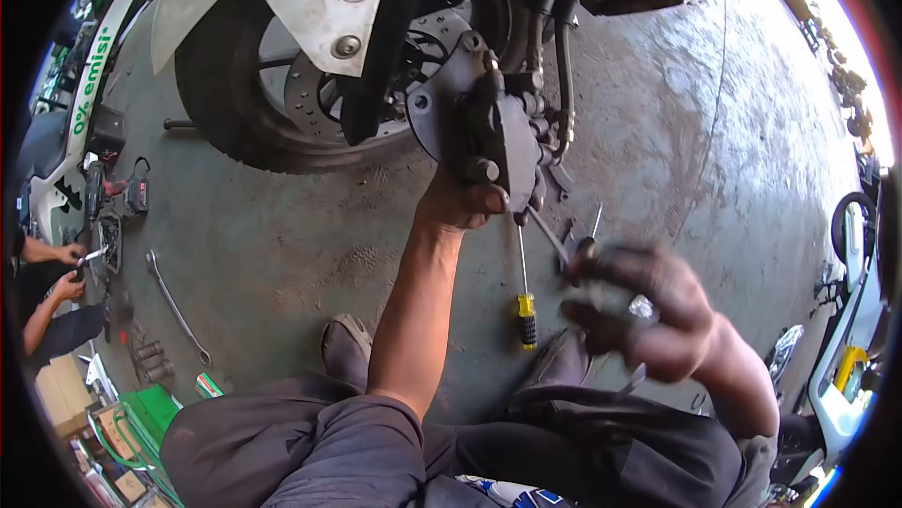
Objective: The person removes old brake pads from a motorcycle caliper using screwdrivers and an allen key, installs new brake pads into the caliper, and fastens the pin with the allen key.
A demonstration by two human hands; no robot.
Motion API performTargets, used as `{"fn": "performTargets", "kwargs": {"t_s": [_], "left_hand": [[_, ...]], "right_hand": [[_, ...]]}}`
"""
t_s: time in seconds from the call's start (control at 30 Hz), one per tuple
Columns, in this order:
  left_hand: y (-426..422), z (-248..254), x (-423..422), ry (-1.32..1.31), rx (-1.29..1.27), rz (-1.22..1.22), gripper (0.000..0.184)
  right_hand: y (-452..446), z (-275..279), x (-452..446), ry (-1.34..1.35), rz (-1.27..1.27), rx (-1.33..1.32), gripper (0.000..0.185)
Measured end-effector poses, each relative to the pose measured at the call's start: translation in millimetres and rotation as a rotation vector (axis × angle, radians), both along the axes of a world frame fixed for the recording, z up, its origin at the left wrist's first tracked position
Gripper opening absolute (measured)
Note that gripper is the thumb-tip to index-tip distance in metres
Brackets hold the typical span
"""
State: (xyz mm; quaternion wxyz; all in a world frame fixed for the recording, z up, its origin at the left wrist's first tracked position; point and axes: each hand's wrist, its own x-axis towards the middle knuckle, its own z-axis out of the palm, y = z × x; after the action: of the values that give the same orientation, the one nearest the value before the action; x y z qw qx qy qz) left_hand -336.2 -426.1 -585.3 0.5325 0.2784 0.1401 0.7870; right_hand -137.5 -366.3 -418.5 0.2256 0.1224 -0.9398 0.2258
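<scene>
My left hand (465, 203) grips the lower end of a dark brake caliper (503, 137) that hangs on hoses beside the front wheel. Its fingers wrap around the caliper's underside. My right hand (644, 306) is smeared by motion to the right of and below the caliper, over the floor; whether it holds something cannot be made out. A yellow and black screwdriver (527, 320) lies between the two hands. Behind my right hand's fingertips, further metal tools (550, 237) lie partly hidden. The brake disc (305, 94) shows inside the wheel (221, 113).
A long wrench (178, 306) lies on the floor (301, 226) at the left. Beyond it, another person's hands (66, 271) work near a red and black power tool (117, 190). Green crates (146, 414) stand at the lower left; scooter panels (850, 339) line the right edge.
</scene>
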Motion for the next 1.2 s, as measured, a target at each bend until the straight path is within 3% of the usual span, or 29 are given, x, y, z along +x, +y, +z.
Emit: {"fn": "performTargets", "kwargs": {"t_s": [0.07, 0.17, 0.23, 0.27, 0.33, 0.4, 0.47, 0.53, 0.57, 0.67, 0.7, 0.77, 0.8, 0.9, 1.2], "left_hand": [[1, 2, 0, 0.027, -0.044, -0.113, 0.112], [2, 1, 7, -0.091, 0.011, -0.057, 0.098], [-1, 4, 10, -0.048, 0.017, -0.148, 0.096], [0, 7, 15, -0.059, 0.018, -0.161, 0.096], [5, 16, 27, 0.078, -0.111, 0.013, 0.106], [14, 18, 36, 0.057, -0.084, 0.081, 0.106], [15, 18, 37, -0.154, 0.038, -0.109, 0.103], [19, 22, 41, -0.189, 0.091, -0.162, 0.099], [20, 25, 47, -0.262, 0.059, -0.157, 0.096], [24, 34, 54, -0.31, 0.055, -0.181, 0.094], [24, 41, 57, -0.316, 0.083, -0.182, 0.095], [23, 46, 59, -0.322, 0.125, -0.18, 0.096], [22, 46, 59, -0.326, 0.118, -0.182, 0.096], [16, 45, 59, -0.377, 0.119, -0.271, 0.099], [8, 50, 63, -0.332, 0.013, -0.224, 0.101]], "right_hand": [[10, 11, -3, -0.092, -0.113, -0.175, 0.027], [15, 3, 1, -0.078, -0.174, -0.28, 0.016], [11, -4, 6, -0.041, -0.473, -0.523, 0.013], [3, -14, 1, 0.128, -0.564, -0.94, 0.019], [3, -21, 4, 0.273, -0.663, -1.066, 0.02], [12, -17, 6, 0.231, -0.639, -0.94, 0.025], [22, -15, 5, 0.186, -0.609, -0.837, 0.03], [36, -8, 6, 0.382, -0.089, -1.026, 0.037], [43, 5, 8, 0.464, 0.061, -1.1, 0.041], [65, 21, 34, 0.356, 0.362, -1.093, 0.045], [54, -2, 45, 0.268, -0.077, -0.889, 0.04], [39, -4, 33, 0.061, -0.478, -0.482, 0.023], [33, 0, 24, -0.056, -0.453, -0.31, 0.013], [27, -8, 32, -0.152, -0.462, -0.4, 0.013], [28, -28, 25, -0.032, -0.344, -0.401, 0.016]]}}
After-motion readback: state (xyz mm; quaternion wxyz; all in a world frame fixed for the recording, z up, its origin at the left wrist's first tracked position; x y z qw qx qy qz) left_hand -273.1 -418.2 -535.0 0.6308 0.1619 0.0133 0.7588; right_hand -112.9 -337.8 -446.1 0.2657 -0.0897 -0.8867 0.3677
